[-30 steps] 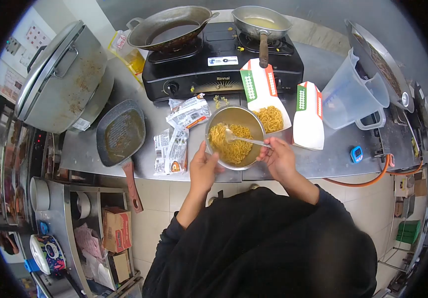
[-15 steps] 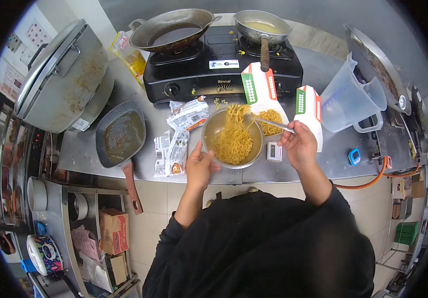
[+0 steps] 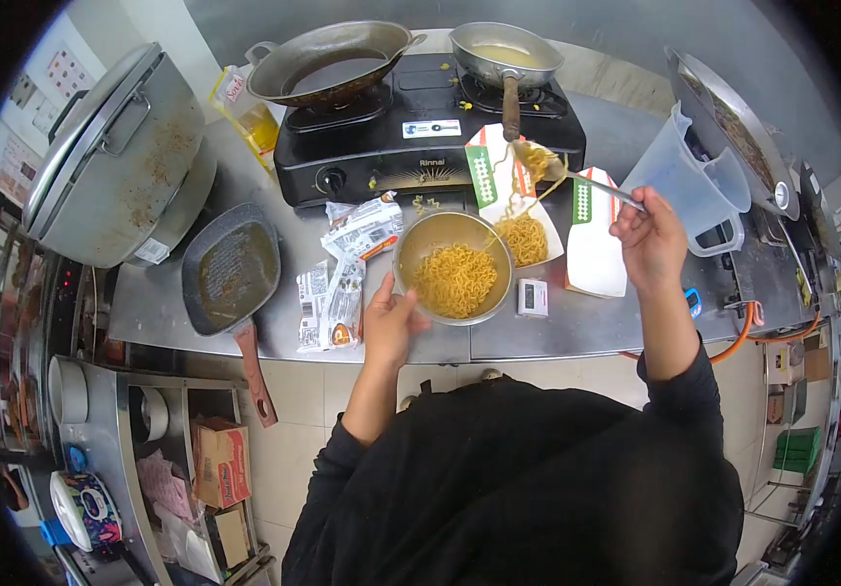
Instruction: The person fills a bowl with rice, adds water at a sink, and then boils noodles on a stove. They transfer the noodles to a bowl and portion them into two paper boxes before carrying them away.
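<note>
I see the bowl [image 3: 445, 230] near the counter's [image 3: 557, 342] front edge, a strip of steel between. My left hand [image 3: 388, 322], half open, meets its left rim; I can't tell whether it grips. My right hand [image 3: 653, 237] pinches the utensil [image 3: 598, 185], fork or spoon perhaps, its head hidden by noodles [image 3: 537, 161]. Its long axis slants forward-left, toward the stove [image 3: 430, 148], above the open box [image 3: 483, 178].

The stove [image 3: 410, 151], wok [image 3: 332, 70], big lidded pot [image 3: 142, 166] and metal counter [image 3: 586, 325] show that this is a kitchen.
</note>
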{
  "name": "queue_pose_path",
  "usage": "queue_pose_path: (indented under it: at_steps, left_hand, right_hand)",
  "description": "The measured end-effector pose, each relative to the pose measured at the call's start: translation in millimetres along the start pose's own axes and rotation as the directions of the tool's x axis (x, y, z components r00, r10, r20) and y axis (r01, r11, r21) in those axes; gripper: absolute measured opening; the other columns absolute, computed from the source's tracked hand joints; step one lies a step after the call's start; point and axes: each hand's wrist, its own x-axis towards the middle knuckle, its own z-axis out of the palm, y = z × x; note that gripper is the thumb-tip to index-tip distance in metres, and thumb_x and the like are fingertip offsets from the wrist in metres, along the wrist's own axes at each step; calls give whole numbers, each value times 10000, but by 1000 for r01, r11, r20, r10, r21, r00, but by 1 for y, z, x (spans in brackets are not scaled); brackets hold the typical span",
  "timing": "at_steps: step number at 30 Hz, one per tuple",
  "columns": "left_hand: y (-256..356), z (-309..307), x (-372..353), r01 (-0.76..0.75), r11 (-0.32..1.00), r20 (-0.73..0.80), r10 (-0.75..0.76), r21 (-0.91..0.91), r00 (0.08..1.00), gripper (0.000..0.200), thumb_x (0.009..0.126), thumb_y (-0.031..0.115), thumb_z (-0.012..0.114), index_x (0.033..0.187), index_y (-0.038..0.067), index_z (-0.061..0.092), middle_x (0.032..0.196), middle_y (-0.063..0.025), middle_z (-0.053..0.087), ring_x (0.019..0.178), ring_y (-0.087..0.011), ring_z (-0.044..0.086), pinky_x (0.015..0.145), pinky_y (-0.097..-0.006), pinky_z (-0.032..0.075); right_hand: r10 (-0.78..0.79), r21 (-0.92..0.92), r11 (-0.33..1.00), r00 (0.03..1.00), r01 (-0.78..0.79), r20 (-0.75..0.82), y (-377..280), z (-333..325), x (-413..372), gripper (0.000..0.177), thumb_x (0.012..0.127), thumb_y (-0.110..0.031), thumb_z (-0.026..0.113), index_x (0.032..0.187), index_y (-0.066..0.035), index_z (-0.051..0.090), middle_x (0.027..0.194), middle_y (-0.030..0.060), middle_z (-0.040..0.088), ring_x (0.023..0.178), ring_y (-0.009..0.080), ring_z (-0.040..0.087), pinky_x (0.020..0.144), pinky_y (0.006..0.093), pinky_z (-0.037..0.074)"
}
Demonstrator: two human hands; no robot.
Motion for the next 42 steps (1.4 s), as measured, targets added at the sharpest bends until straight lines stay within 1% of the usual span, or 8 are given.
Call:
queue_pose_path:
  at_steps: [6, 10, 13, 22, 28, 31, 34, 42]
  left_hand:
    - [7, 6, -1, 24, 1000, -50, -24, -11, 998, 553, 803, 59, 520, 1285, 9, 254, 583, 3, 469, 461, -74, 475, 438, -223, 460]
    - [11, 9, 0, 23, 1000, -60, -24, -14, 998, 554, 802, 59, 521, 1285, 7, 254, 593, 1, 475, 463, -75, 478, 437, -220, 461]
    - [12, 11, 1, 22, 1000, -68, -22, -3, 997, 555, 803, 61, 521, 1286, 8, 253, 599, -2, 478, 466, -78, 484, 436, -218, 462]
    - [8, 11, -3, 10, 1000, -55, -9, 17, 998, 557, 807, 59, 514, 1290, 5, 241, 602, -4, 481, 466, -83, 491, 438, -221, 458]
    - [2, 12, -10, -19, 998, -34, 21, 63, 999, 568, 806, 61, 519, 1290, -6, 228, 607, -6, 473, 474, -88, 498, 440, -218, 458]
    - [-6, 8, -6, -31, 998, -18, 32, 53, 999, 567, 806, 69, 524, 1291, 8, 237, 619, -7, 472, 482, -92, 507, 443, -224, 472]
    - [-1, 13, -10, -43, 995, -20, 45, 85, 999, 557, 801, 42, 517, 1278, -34, 241, 570, 5, 449, 451, -76, 473, 438, -213, 442]
    - [2, 16, -11, -32, 997, -28, 34, 77, 999, 558, 802, 54, 522, 1277, -34, 242, 566, 12, 444, 445, -67, 461, 436, -210, 453]
  right_hand:
    - [-24, -527, 850, 998, -12, -61, 28, -40, 15, 209, 834, -172, 469, 829, 17, 557, 658, 61, 546, 554, 167, 562, 545, 291, 485]
    - [71, -726, -68, 729, 684, 681, 34, -25, 4, 159, 805, -179, 506, 802, -51, 599, 732, 89, 555, 685, 214, 562, 605, 324, 445]
    - [154, -711, -179, 733, 680, 663, 14, -9, 0, 144, 783, -171, 528, 800, -44, 595, 763, 113, 555, 716, 272, 546, 611, 356, 439]
    - [105, -833, 321, 857, 451, 505, 23, 15, -33, 136, 803, -166, 511, 786, -49, 579, 728, 113, 545, 671, 295, 535, 602, 366, 433]
    - [14, -784, 111, 788, 611, 616, 112, 22, -40, 212, 837, -188, 475, 819, 9, 550, 707, 121, 539, 618, 240, 540, 559, 319, 445]
    - [340, -656, 720, 939, -224, 53, 129, 27, -37, 223, 853, -189, 455, 812, 13, 539, 679, 78, 527, 593, 162, 535, 524, 291, 460]
    - [494, -196, 845, 866, -498, -71, 134, 24, -32, 222, 860, -189, 444, 838, 13, 532, 671, 53, 517, 574, 122, 517, 521, 271, 475]
    - [283, -642, 752, 954, -153, 104, 122, 17, -37, 240, 865, -214, 463, 874, 15, 533, 679, 47, 525, 560, 105, 514, 532, 245, 464]
